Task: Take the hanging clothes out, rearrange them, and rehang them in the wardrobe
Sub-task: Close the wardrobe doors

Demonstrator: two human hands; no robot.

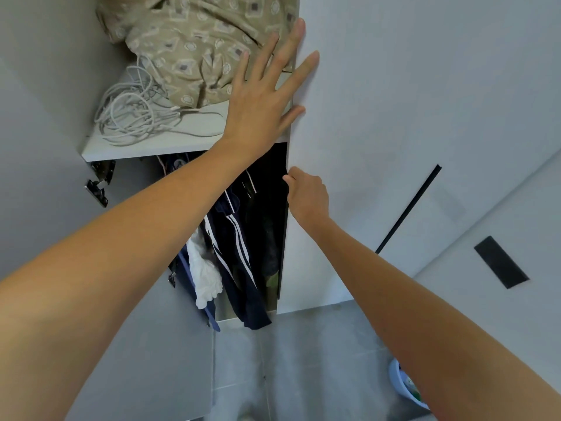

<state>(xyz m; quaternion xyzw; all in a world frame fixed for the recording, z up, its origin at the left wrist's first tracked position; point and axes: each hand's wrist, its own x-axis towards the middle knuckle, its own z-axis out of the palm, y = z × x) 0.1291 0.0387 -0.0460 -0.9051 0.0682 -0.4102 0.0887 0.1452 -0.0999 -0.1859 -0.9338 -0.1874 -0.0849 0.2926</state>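
Dark hanging clothes fill the lower wardrobe compartment, among them a navy garment with white stripes and a white crumpled garment. My left hand is spread open with its fingertips on the edge of the white right door, up at shelf height. My right hand has its fingers curled around that same door edge, beside a black garment; the fingertips are hidden behind the edge.
The upper shelf holds a beige patterned blanket and a tangle of white cable. The left door stands open with its hinges showing. A blue basin sits on the grey tile floor at lower right.
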